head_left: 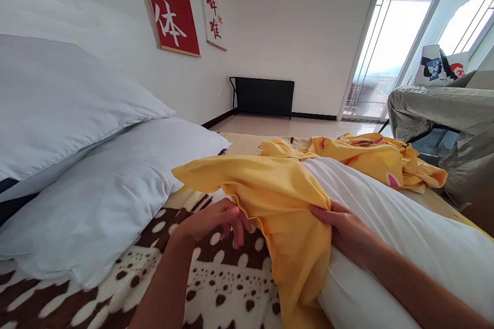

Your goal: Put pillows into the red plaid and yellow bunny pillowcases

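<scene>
A yellow pillowcase (285,190) covers the near-left end of a long white pillow (401,226), its loose cloth hanging down toward the bed. My right hand (347,229) grips the cloth's edge against the pillow, thumb on top. Beside the cloth's left edge is my left hand (219,221), fingers bent and somewhat apart, pointing down; the fingertips near the fabric hold nothing that I can see. Behind the pillow, more crumpled yellow cloth (358,157) with pink marks lies on the bed.
Two white pillows, an upper (69,97) and a lower (116,180), are stacked at the left. A brown and white patterned blanket (231,277) covers the bed. A black panel (264,96) leans by the far wall. Silver-covered furniture (443,108) stands at the right.
</scene>
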A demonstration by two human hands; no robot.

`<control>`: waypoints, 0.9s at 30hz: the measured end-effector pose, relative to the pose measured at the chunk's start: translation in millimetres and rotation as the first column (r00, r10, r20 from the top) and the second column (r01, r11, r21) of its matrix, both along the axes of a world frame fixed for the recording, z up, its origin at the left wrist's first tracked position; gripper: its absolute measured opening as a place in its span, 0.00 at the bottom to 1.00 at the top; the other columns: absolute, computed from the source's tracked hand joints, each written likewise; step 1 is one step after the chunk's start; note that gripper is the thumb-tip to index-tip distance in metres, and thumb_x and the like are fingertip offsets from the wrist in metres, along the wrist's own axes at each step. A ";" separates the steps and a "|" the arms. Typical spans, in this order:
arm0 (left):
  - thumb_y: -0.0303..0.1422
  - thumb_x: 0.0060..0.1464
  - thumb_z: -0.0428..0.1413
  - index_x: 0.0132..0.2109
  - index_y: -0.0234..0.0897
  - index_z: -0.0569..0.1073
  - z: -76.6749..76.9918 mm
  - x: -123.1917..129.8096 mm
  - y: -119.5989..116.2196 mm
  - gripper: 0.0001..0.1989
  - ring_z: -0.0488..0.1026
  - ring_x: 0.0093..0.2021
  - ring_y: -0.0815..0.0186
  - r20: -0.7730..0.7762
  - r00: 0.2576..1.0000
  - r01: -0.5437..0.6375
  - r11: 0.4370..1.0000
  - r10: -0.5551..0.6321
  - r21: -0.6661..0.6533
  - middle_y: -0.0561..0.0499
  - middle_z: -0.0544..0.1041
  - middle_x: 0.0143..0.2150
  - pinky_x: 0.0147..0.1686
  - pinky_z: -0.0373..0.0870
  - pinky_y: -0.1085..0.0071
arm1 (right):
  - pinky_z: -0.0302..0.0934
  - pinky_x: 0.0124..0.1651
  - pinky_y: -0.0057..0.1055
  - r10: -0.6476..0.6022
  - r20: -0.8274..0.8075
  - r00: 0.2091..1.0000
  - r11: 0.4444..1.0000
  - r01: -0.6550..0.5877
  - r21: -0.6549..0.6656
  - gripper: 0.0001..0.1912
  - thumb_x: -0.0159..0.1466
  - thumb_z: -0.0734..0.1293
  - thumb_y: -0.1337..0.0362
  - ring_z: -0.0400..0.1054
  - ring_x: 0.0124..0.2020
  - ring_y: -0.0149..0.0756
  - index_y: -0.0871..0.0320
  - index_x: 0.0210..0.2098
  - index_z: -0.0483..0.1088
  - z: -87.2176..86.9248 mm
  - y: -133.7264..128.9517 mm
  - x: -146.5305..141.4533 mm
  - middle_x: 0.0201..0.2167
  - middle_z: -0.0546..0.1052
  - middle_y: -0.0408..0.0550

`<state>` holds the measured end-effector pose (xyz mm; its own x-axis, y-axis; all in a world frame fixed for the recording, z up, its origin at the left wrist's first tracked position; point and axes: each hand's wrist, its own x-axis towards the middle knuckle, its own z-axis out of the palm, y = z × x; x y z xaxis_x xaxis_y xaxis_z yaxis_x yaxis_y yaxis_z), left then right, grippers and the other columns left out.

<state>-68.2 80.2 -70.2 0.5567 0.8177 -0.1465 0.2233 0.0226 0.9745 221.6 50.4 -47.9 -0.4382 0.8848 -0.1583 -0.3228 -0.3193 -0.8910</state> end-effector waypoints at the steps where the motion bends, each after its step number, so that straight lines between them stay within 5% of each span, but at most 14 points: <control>1: 0.57 0.47 0.55 0.34 0.31 0.78 1.2 3.5 -2.1 0.29 0.74 0.24 0.60 -0.083 0.994 0.071 0.997 -0.070 0.006 0.39 0.79 0.27 0.18 0.57 0.74 | 0.66 0.40 0.28 0.004 -0.008 1.000 1.000 -0.004 0.004 0.14 0.53 0.74 0.59 0.74 0.36 0.37 0.59 0.38 0.75 0.2 0.1 0.2 0.36 0.80 0.48; 4: 0.55 0.50 0.53 0.33 0.34 0.77 -0.3 18.6 -3.8 0.26 0.74 0.26 0.60 -0.217 0.973 0.079 0.997 -0.083 -0.026 0.41 0.79 0.29 0.19 0.59 0.73 | 0.66 0.40 0.28 0.008 -0.016 1.000 1.000 -0.008 0.000 0.14 0.53 0.74 0.60 0.74 0.36 0.36 0.58 0.38 0.75 0.7 0.4 0.8 0.36 0.80 0.48; 8: 0.57 0.54 0.46 0.29 0.34 0.75 -12.0 37.2 0.8 0.30 0.74 0.26 0.60 -0.149 0.985 -0.084 0.996 0.081 -0.011 0.41 0.78 0.28 0.20 0.60 0.72 | 0.66 0.39 0.28 -0.040 0.006 0.999 0.999 0.040 -0.015 0.16 0.51 0.75 0.59 0.74 0.36 0.37 0.59 0.37 0.75 1.0 1.1 1.0 0.36 0.80 0.48; 14: 0.43 0.45 0.61 0.27 0.36 0.67 -20.0 51.1 3.6 0.15 0.62 0.21 0.70 0.087 0.934 -0.354 0.933 0.348 0.069 0.55 0.69 0.22 0.22 0.57 0.73 | 0.67 0.41 0.29 -0.036 -0.001 0.999 0.999 0.036 0.005 0.15 0.54 0.74 0.59 0.74 0.38 0.38 0.58 0.40 0.75 -1.4 6.0 3.4 0.38 0.79 0.49; 23: 0.46 0.46 0.59 0.20 0.34 0.71 10.6 47.5 -24.8 0.20 0.62 0.12 0.68 0.343 0.913 -0.182 0.974 0.219 -0.139 0.51 0.67 0.10 0.18 0.51 0.72 | 0.66 0.43 0.30 0.108 0.045 0.993 0.994 -0.110 0.028 0.18 0.55 0.73 0.57 0.73 0.41 0.39 0.58 0.43 0.75 -9.1 9.4 4.8 0.41 0.79 0.50; 27: 0.45 0.49 0.57 0.22 0.32 0.73 12.3 56.4 -28.9 0.20 0.64 0.14 0.69 0.195 0.978 -0.049 0.994 0.067 -0.100 0.50 0.70 0.13 0.20 0.50 0.73 | 0.65 0.43 0.29 0.221 0.104 0.970 0.973 -0.227 0.045 0.19 0.55 0.73 0.55 0.74 0.39 0.37 0.61 0.42 0.76 -13.5 6.1 1.8 0.39 0.79 0.51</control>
